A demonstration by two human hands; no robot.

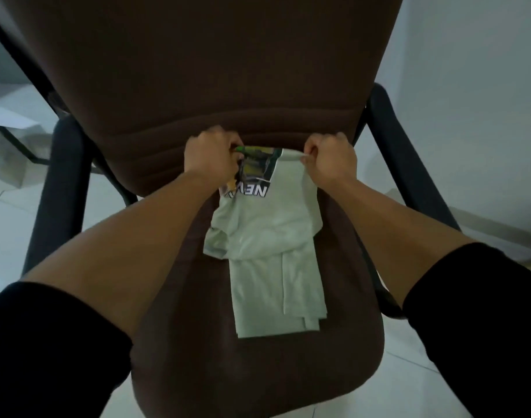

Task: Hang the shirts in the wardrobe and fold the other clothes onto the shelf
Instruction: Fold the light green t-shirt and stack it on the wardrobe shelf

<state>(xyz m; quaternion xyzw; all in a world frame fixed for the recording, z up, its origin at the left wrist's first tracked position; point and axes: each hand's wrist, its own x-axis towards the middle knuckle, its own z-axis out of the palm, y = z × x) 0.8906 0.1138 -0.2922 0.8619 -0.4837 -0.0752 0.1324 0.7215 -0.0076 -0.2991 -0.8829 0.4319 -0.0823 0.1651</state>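
- Fingers (307, 159) of the right hand (330, 162) pinch one far corner of the pale green T-shirt (270, 236); the left hand (211, 158) curls round the other far corner, beside the printed panel.
- T-shirt lies on the seat of the brown chair (348, 342), already folded into a narrow strip, far end raised against the backrest.
- Long axis runs from the backrest toward the person; the print reads upside down, its top nearest the person.
- Next move, as I judge it: bring both corners toward the near hem at one pace, keeping side edges aligned, then press the crease flat.
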